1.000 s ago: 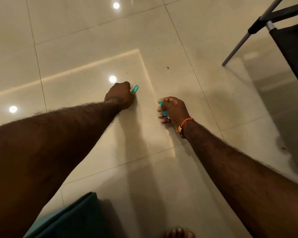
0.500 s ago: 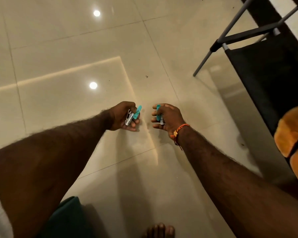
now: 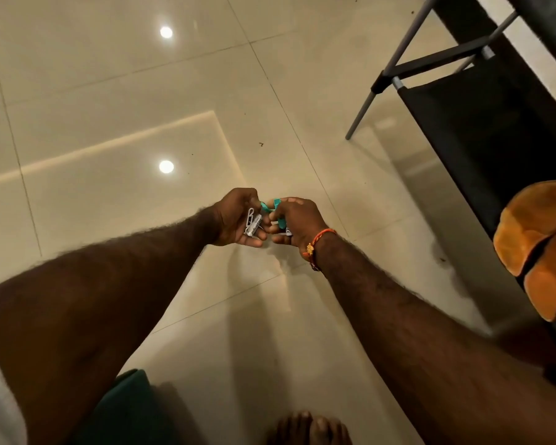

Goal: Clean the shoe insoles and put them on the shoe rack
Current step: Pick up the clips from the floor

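Left hand (image 3: 238, 220): curled round a small white-and-teal item (image 3: 254, 224), identity unclear.
Right hand (image 3: 294, 221): grips a similar teal piece (image 3: 281, 220), fingertips meeting the left's.
Insoles (image 3: 540, 248): two orange, on shoe rack (image 3: 482, 123), right edge.
Floor (image 3: 142, 107): glossy tiles.

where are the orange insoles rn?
Head view, right edge: the orange insoles lie side by side on the black shelf of the shoe rack, right of the right hand, which is not touching them.

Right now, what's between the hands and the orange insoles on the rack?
Head view: only bare glossy floor tile between the right hand and the orange insoles on the black rack; nothing lies there.
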